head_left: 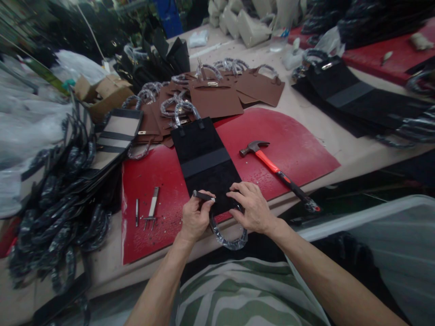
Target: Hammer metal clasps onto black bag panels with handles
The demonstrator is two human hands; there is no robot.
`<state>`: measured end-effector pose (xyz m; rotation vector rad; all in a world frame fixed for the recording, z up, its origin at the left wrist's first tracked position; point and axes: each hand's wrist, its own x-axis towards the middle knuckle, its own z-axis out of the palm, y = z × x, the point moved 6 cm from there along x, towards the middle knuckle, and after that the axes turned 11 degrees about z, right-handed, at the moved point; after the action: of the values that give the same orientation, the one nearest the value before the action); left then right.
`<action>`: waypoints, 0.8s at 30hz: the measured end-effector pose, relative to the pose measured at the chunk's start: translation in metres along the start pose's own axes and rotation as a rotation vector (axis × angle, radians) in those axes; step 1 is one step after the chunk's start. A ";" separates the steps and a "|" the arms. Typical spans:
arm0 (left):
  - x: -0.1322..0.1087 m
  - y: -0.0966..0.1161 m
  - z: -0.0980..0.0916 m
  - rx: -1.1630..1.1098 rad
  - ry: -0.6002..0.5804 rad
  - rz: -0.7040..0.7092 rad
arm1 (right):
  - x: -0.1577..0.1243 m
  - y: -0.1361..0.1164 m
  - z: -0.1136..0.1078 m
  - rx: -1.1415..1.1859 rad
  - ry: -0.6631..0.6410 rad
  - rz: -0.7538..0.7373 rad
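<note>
A black bag panel [204, 151] with a smoother band across its middle lies flat on a red mat. One plastic-wrapped handle [229, 240] curves off its near end and another [186, 108] off its far end. My left hand [195, 217] pinches a short dark rod with a pale tip [203, 195] over the near left corner of the panel. My right hand [251, 206] rests at the near right corner, fingers apart and bent, beside the handle's base. A claw hammer [272, 167] with an orange and black grip lies to the right.
On the red mat [288, 131] at left lie a pronged metal tool [152, 206] and a thin metal rod [137, 213]. Brown bag panels [214, 97] are heaped behind. Black bag pieces stack at left [84, 181] and right [353, 90]. A white bin [390, 235] stands front right.
</note>
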<state>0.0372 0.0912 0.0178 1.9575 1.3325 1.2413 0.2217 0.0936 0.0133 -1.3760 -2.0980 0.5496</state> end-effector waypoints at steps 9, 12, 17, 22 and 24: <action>-0.004 0.003 0.004 0.111 -0.005 0.112 | 0.000 0.001 0.000 0.006 0.003 0.005; -0.005 0.006 0.006 0.166 -0.002 0.173 | 0.000 0.000 -0.001 0.002 -0.002 0.008; -0.008 0.010 0.007 0.224 0.025 0.278 | 0.000 -0.001 -0.001 0.000 0.007 0.003; -0.009 0.012 0.008 0.243 0.022 0.292 | 0.000 0.001 -0.001 0.012 0.005 0.004; -0.007 0.010 0.009 0.236 0.005 0.250 | -0.001 0.001 0.000 0.015 0.006 0.004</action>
<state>0.0493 0.0813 0.0183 2.3467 1.3188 1.2463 0.2225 0.0934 0.0123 -1.3716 -2.0834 0.5611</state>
